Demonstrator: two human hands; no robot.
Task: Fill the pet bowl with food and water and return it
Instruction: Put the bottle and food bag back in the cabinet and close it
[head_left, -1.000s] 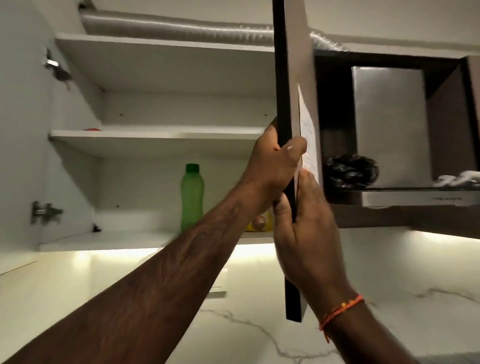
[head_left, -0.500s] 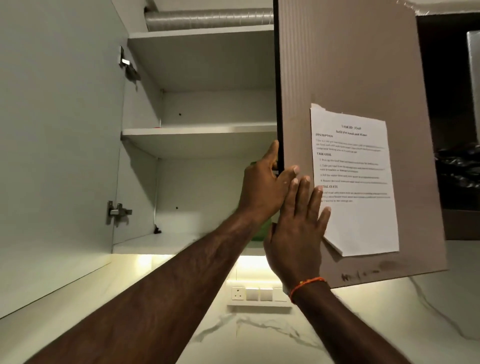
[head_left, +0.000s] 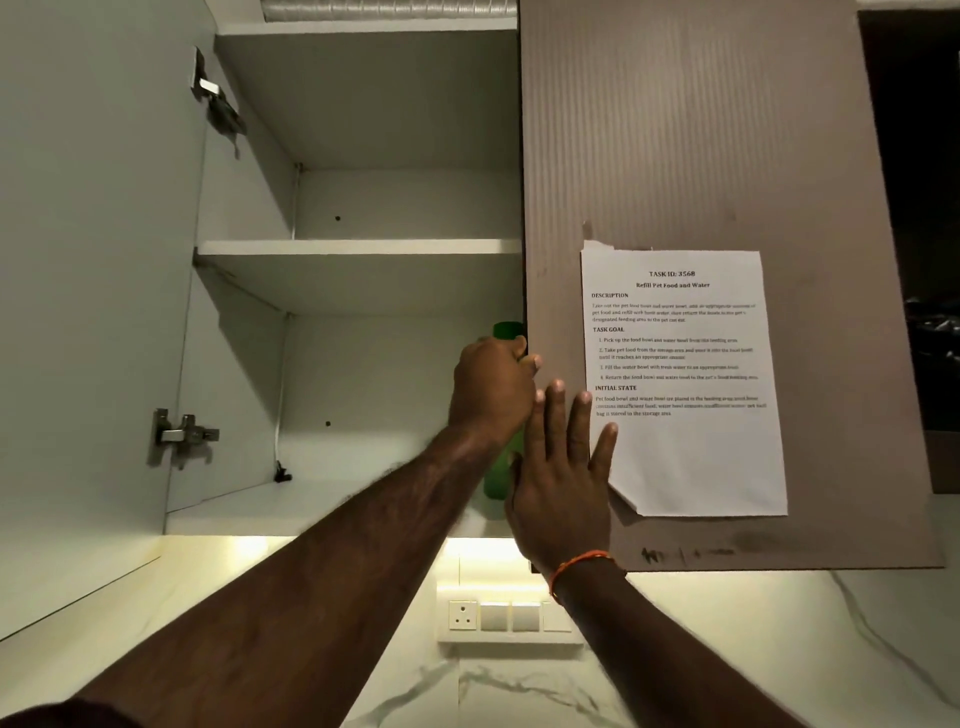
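Reaching past the cabinet door, left hand curled on its edge, right hand pressed flat, fingers spread; green bottle behind the left; pet bowl unseen. Risked pinching fingers, toppling bottle.

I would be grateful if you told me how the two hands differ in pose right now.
The left hand is curled around the door edge in front of the green bottle; the right hand lies flat, fingers spread, against the cabinet door. The right wrist wears an orange band; the left wrist is bare. Both touch that door.
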